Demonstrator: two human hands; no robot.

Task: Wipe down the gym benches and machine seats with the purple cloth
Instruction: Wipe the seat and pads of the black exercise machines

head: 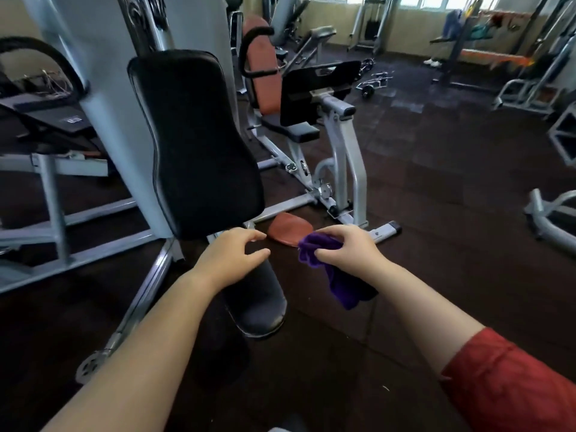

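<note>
GYM FLOOR: My right fingers (325, 234) and thumb pinch a bunched corner of the purple cloth (327, 275). The rest of it hangs below my right hand (346, 249), just to the right of the black machine seat (258, 310) and apart from it. My left hand (230, 260) hangs over the rear end of that seat, its fingers (249, 236) loosely curled and spread, holding nothing. Whether the palm touches the pad I cannot tell. Straight behind the seat rises its black backrest (193, 141), upright against a grey frame (103, 88). On the dark rubber floor (436, 213), just beyond the seat's right rear corner, lies a loose brown pad (290, 232), its near edge hidden by the cloth. Farther back, to the seat's right, stands a second machine with an orange backrest (261, 73). A red sleeve (511, 385) covers my right upper arm, and my left forearm is bare.
</note>
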